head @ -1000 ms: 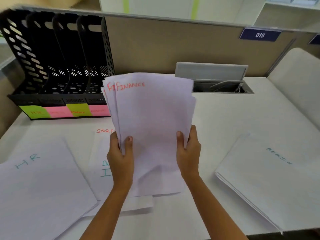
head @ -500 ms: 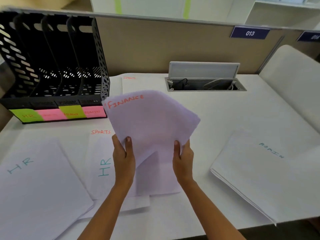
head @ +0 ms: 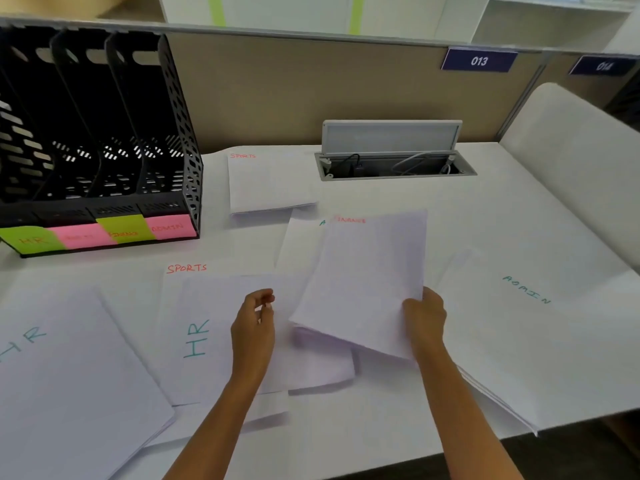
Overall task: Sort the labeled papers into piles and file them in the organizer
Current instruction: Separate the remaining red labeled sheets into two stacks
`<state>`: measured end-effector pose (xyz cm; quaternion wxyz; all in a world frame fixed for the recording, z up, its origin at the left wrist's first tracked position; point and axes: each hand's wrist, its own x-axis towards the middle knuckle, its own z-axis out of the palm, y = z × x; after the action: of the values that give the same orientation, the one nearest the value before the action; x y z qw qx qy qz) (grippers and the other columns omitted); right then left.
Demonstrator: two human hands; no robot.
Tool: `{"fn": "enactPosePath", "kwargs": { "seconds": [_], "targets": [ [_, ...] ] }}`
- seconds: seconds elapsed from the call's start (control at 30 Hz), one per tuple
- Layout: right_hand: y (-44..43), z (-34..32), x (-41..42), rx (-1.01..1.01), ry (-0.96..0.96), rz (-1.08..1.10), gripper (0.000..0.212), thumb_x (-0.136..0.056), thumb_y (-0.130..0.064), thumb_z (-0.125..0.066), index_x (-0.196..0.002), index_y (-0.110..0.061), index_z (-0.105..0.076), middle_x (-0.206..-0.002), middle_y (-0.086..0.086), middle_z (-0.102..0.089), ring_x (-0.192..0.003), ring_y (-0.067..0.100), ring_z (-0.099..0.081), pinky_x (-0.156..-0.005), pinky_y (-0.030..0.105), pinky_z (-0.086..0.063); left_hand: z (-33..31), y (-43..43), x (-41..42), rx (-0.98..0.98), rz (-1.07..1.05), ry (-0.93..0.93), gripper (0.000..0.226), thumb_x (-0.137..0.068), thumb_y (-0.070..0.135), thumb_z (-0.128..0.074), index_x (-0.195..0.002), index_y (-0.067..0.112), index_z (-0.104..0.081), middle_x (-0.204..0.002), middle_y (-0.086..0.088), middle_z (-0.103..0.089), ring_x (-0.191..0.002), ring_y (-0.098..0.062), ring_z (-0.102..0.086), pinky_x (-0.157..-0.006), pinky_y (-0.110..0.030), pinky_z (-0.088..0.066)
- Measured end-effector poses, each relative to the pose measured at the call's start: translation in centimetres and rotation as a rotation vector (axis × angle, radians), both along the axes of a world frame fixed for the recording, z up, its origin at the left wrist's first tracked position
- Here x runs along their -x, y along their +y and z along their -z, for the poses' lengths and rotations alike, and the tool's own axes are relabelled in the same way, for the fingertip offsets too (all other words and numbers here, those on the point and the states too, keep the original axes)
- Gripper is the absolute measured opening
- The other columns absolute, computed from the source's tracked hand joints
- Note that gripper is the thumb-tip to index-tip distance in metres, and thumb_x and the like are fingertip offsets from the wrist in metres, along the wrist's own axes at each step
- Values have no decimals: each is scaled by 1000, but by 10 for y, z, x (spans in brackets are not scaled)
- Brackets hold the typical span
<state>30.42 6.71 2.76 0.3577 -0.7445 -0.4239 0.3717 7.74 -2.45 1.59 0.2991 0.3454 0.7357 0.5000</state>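
Held at near right corner by right hand point(head: 424, 320), fingers curled round edge: FINANCE stack point(head: 363, 282), mid-desk, over loose sheets. Long axis away from body, far end leaning slightly right, red label farthest. Left hand point(head: 254, 323): loosely curled, empty, above HR sheet point(head: 197, 337).
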Motion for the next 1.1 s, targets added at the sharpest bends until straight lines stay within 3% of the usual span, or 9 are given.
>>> {"fn": "enactPosePath", "kwargs": {
  "seconds": [0.1,0.2,0.43,0.57,0.67,0.8,0.9,0.97,1.1],
  "targets": [
    [9,-3,-16,86,-103,54,38,-77,-7,-42,-112,-1,-58,-102,20,-62,-92,37,-60,-76,36,-47,5,0,-2,37,4,93,28,-96,5,-46,-121,11,-57,-123,-4,-61,-104,-12,-55,-94,-23,-42],
    [27,-6,-28,139,-214,81,40,-85,-4,-46,-124,-1,-48,-119,24,-57,-107,42,-57,-89,43,-46,6,2,-1,65,10,141,28,-96,5,-47,-122,11,-57,-125,-5,-60,-106,-17,-56,-92,-24,-41],
    [67,-13,-29,72,-327,44,45,-86,4,-52,-128,0,-38,-125,27,-52,-112,44,-54,-91,44,-46,11,3,2,89,40,183,29,-95,4,-47,-122,11,-56,-127,-8,-58,-116,-22,-54,-98,-27,-40],
    [54,-11,-5,-134,-674,22,52,-80,8,-52,-130,-5,-44,-123,21,-51,-111,38,-48,-91,39,-40,15,0,6,98,24,196,29,-96,5,-47,-123,12,-56,-129,-7,-57,-120,-23,-52,-102,-30,-39],
    [22,-7,35,-375,-541,-222,45,-80,10,-53,-122,-8,-53,-117,15,-55,-110,32,-47,-88,27,-33,19,-3,9,85,20,211,32,-97,9,-46,-128,13,-51,-133,-5,-54,-126,-23,-48,-107,-33,-35],
    [-21,7,97,-349,-365,-651,39,-86,2,-54,-123,-10,-52,-125,8,-52,-118,23,-43,-93,19,-31,21,-7,15,78,-43,229,39,-99,21,-43,-137,14,-40,-141,-4,-48,-131,-24,-42,-112,-39,-30],
    [-30,24,131,-304,-418,-786,45,-90,-10,-56,-133,-12,-44,-137,6,-45,-125,23,-40,-104,28,-33,23,-11,26,186,-136,326,41,-99,24,-41,-139,14,-39,-146,-8,-41,-139,-27,-31,-118,-46,-14],
    [-24,31,146,-233,-495,-878,54,-91,-23,-58,-140,-12,-37,-145,8,-38,-134,25,-33,-112,32,-24,26,-18,36,252,-174,376,42,-99,24,-39,-140,14,-38,-149,-9,-38,-143,-26,-22,-117,-46,-3],
    [0,33,161,-145,-742,-989,80,-81,-47,-66,-143,-13,-29,-151,10,-28,-139,27,-24,-117,44,-11,30,-31,49,300,-174,375,43,-100,22,-38,-141,13,-35,-149,-10,-37,-144,-26,-20,-118,-46,-3]
  ]
}}
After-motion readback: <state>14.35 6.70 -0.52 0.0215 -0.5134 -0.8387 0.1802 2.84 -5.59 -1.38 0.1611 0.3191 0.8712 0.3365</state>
